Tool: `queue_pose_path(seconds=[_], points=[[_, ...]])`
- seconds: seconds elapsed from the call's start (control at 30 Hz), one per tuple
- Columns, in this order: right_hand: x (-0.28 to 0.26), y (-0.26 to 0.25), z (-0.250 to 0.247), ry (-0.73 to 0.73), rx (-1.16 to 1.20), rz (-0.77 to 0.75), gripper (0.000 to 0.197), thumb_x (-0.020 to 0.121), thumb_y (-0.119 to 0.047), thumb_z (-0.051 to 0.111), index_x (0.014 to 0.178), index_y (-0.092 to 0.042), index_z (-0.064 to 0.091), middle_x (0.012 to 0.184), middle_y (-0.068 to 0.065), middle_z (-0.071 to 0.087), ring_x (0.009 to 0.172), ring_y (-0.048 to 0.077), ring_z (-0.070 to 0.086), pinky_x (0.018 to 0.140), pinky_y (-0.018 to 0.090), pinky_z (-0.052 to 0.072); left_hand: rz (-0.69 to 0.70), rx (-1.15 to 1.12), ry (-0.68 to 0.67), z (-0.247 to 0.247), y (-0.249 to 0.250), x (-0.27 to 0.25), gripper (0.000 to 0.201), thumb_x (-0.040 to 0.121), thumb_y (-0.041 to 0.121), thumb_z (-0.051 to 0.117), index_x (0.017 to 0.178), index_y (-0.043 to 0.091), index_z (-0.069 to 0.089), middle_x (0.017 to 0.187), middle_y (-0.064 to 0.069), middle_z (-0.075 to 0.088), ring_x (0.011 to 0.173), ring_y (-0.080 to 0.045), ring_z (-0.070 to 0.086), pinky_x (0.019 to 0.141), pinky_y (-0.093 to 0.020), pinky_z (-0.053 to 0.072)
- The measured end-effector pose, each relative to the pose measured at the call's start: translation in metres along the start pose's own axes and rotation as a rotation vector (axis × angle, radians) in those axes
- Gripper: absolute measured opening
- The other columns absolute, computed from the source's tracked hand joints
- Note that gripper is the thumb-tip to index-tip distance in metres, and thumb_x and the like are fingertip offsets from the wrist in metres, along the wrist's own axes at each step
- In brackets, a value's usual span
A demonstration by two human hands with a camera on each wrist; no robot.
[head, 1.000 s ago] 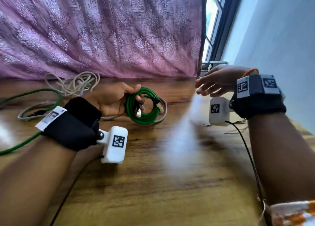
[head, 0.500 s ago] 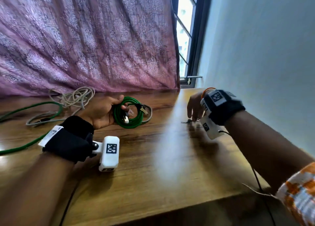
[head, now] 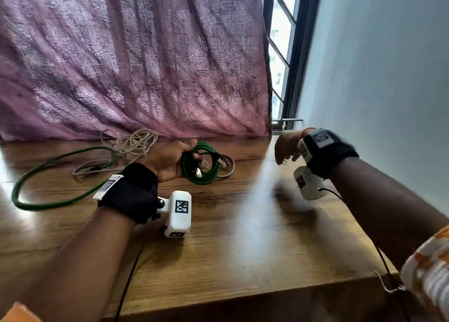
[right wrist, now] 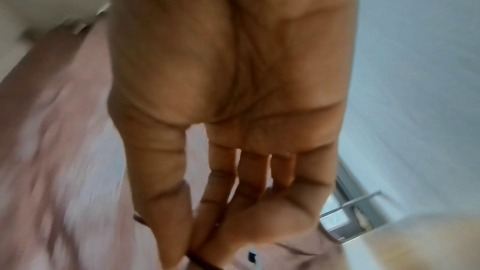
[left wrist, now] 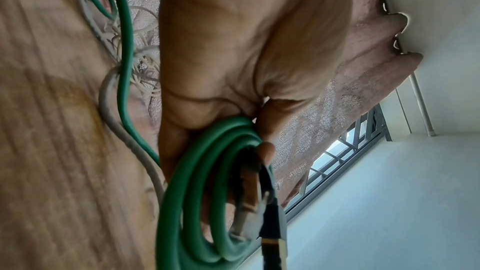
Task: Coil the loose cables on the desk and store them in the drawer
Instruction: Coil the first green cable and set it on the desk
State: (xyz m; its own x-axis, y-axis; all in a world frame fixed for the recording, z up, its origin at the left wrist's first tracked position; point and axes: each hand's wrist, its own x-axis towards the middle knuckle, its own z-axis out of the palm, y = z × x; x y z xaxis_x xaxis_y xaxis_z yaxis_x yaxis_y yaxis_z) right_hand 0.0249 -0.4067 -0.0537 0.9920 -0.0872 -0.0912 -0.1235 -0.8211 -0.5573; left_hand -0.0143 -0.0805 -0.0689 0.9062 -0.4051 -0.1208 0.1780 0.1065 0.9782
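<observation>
On the wooden desk, the left hand grips a coiled green cable. Far right, the right hand hovers; whether its blurred fingers pinch anything, I cannot tell.

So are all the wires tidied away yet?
Not yet. One shiny green cable coil is wound and held in the left hand. A loose green cable, a grey cable and a tangled beige cord remain on the wooden desk. No drawer is visible.
</observation>
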Motion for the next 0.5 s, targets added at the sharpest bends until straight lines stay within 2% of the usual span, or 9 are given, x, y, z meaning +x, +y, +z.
queue_pose_path(seconds=[0.03, 0.07, 0.13, 0.2, 0.27, 0.33, 0.43, 0.5], points=[[-0.017, -0.020, -0.004, -0.049, 0.057, -0.031, 0.007, 0.080, -0.011, 0.067, 0.075, -0.011, 0.063, 0.064, -0.002, 0.061, 0.047, 0.004, 0.057, 0.040, 0.015, 0.046, -0.003, 0.004, 0.005, -0.001, 0.000, 0.000, 0.031, 0.101, 0.029, 0.033, 0.084, 0.012, 0.053, 0.050, 0.005, 0.050, 0.047, -0.009, 0.054, 0.070, -0.030, 0.042], [-0.033, -0.037, -0.008, -0.090, 0.151, -0.077, 0.012, 0.082, -0.006, 0.066, 0.072, -0.011, 0.062, 0.063, -0.002, 0.063, 0.051, 0.004, 0.057, 0.044, 0.016, 0.047, -0.008, 0.010, 0.009, -0.002, 0.000, 0.001, 0.031, 0.101, 0.029, 0.034, 0.084, 0.012, 0.053, 0.050, 0.005, 0.050, 0.048, -0.009, 0.053, 0.071, -0.030, 0.042], [-0.054, -0.060, -0.015, -0.146, 0.443, -0.211, 0.011, 0.083, 0.000, 0.063, 0.078, -0.010, 0.061, 0.070, 0.000, 0.068, 0.060, 0.007, 0.060, 0.052, 0.015, 0.049, 0.001, 0.016, 0.021, -0.003, 0.001, 0.000, 0.031, 0.101, 0.029, 0.035, 0.083, 0.012, 0.054, 0.050, 0.005, 0.051, 0.048, -0.008, 0.053, 0.068, -0.028, 0.046], [-0.067, -0.076, -0.014, -0.207, 0.737, -0.355, 0.016, 0.077, 0.001, 0.064, 0.090, -0.007, 0.064, 0.074, 0.001, 0.071, 0.064, 0.008, 0.065, 0.059, 0.017, 0.054, 0.016, 0.008, 0.035, -0.003, 0.003, 0.000, 0.032, 0.101, 0.029, 0.034, 0.082, 0.012, 0.054, 0.049, 0.005, 0.052, 0.047, -0.008, 0.053, 0.059, -0.024, 0.050], [-0.065, -0.087, -0.006, -0.248, 0.874, -0.446, 0.028, 0.063, -0.006, 0.072, 0.091, -0.008, 0.071, 0.076, 0.003, 0.071, 0.066, 0.010, 0.066, 0.064, 0.019, 0.055, 0.032, 0.001, 0.054, -0.004, 0.003, -0.001, 0.032, 0.101, 0.028, 0.034, 0.083, 0.011, 0.054, 0.050, 0.003, 0.053, 0.046, -0.008, 0.055, 0.054, -0.021, 0.052], [-0.066, -0.101, 0.009, -0.302, 0.910, -0.515, 0.025, 0.055, -0.010, 0.075, 0.081, -0.008, 0.074, 0.073, 0.004, 0.069, 0.064, 0.011, 0.065, 0.063, 0.019, 0.055, 0.035, 0.018, 0.071, -0.005, 0.004, -0.002, 0.034, 0.102, 0.027, 0.033, 0.083, 0.009, 0.054, 0.050, 0.003, 0.056, 0.046, -0.009, 0.057, 0.051, -0.019, 0.052], [-0.064, -0.121, 0.035, -0.419, 0.907, -0.538, 0.017, 0.066, -0.001, 0.066, 0.083, 0.001, 0.065, 0.071, 0.007, 0.070, 0.065, 0.012, 0.068, 0.062, 0.019, 0.056, 0.047, 0.037, 0.099, -0.008, 0.007, -0.005, 0.036, 0.103, 0.025, 0.030, 0.082, 0.009, 0.053, 0.051, 0.001, 0.058, 0.043, -0.008, 0.058, 0.043, -0.018, 0.049], [-0.062, -0.128, 0.047, -0.470, 0.811, -0.538, 0.015, 0.070, 0.002, 0.060, 0.085, 0.003, 0.063, 0.073, 0.008, 0.071, 0.067, 0.013, 0.069, 0.066, 0.021, 0.057, 0.075, 0.034, 0.109, -0.006, 0.008, -0.006, 0.034, 0.103, 0.024, 0.029, 0.087, 0.008, 0.054, 0.058, -0.002, 0.056, 0.043, -0.008, 0.056, 0.044, -0.019, 0.050]])
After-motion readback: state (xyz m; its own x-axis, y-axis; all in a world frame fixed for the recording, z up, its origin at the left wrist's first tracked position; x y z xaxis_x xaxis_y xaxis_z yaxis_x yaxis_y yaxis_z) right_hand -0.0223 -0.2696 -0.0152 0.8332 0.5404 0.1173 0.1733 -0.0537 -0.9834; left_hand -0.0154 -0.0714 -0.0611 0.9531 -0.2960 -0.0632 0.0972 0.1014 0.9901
